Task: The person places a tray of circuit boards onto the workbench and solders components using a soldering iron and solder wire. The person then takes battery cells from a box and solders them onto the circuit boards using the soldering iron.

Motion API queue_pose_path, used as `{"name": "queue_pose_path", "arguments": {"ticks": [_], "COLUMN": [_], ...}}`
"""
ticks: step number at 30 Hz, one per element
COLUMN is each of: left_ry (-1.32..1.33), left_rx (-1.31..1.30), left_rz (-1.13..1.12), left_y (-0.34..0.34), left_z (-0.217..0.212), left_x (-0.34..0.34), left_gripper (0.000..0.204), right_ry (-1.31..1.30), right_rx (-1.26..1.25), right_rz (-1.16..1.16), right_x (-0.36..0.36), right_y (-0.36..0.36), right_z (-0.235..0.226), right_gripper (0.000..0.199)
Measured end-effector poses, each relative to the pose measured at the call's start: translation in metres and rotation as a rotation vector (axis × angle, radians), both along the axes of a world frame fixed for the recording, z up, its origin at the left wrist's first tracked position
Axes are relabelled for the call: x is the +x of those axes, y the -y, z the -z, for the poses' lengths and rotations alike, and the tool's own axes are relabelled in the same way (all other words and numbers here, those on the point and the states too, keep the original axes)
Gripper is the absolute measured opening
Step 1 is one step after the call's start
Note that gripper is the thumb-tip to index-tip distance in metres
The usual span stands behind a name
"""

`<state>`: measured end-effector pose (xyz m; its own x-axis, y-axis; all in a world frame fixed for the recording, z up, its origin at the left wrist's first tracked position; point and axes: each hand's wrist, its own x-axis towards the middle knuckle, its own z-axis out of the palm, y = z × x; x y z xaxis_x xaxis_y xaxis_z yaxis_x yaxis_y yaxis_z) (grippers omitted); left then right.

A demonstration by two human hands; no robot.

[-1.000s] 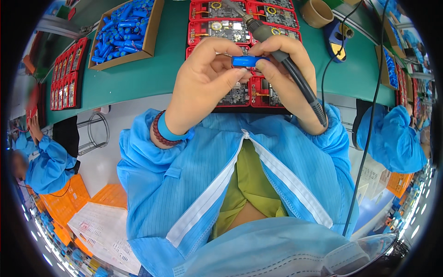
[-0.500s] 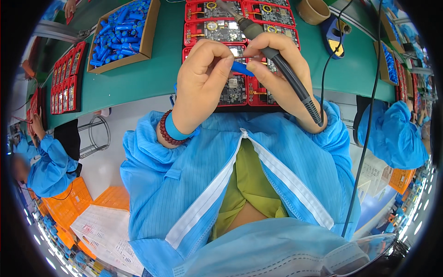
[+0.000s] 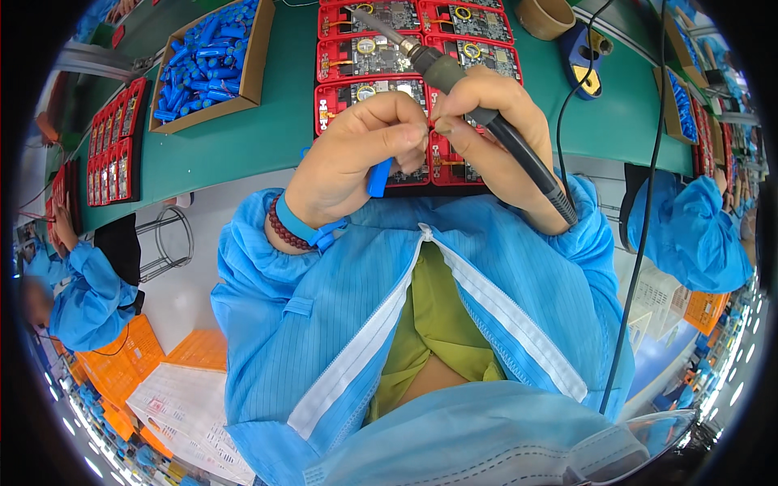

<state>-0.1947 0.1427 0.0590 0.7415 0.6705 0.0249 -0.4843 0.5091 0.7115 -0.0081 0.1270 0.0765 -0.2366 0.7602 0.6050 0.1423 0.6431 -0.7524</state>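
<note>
A blue cylindrical battery cell hangs tilted below the fingers of my left hand, partly hidden by them. Thumb and index finger of that hand are pinched together. My right hand has a soldering iron lying across it, its metal tip pointing up and left. The right thumb and index fingertip come together close to the left fingertips; anything fine between them is too small to tell. Under both hands are several red trays holding circuit boards, partly covered by the hands.
A cardboard box full of blue cells stands at the far left of the green bench. Back right are a tan round pot and a blue iron stand with yellow sponge. A black cable hangs on the right. Co-workers sit on both sides.
My left hand has turned, so the blue cell swings from between the hands to hang below the left fingers. The right fingertips have closed together, and the iron has shifted slightly left.
</note>
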Motion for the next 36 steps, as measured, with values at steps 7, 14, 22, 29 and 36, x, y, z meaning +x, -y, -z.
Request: {"name": "queue_pose_path", "arguments": {"ticks": [7,14,22,29,36], "left_ry": [-0.304,-0.783,-0.782,-0.983,-1.760], "left_rx": [0.189,0.991,1.078,1.071,1.035], "left_rz": [-0.129,-0.610,-0.680,-0.917,-1.173], "left_y": [0.002,0.004,0.009,0.014,-0.007], "left_z": [-0.005,-0.010,-0.017,-0.016,-0.019], "left_x": [0.001,0.010,0.004,-0.035,-0.134], "left_gripper": [0.009,0.005,0.007,0.006,0.003], "right_ry": [-0.140,0.342,0.328,0.436,0.161], "right_rx": [-0.129,0.289,0.341,0.355,0.256], "right_rz": [0.141,0.150,0.098,0.160,0.560], "right_x": [0.004,0.004,-0.001,0.032,0.091], "right_y": [0.001,-0.006,-0.008,-0.002,-0.034], "right_z": [0.000,0.004,0.012,0.001,-0.016], "right_gripper": [0.026,0.033,0.039,0.038,0.018]}}
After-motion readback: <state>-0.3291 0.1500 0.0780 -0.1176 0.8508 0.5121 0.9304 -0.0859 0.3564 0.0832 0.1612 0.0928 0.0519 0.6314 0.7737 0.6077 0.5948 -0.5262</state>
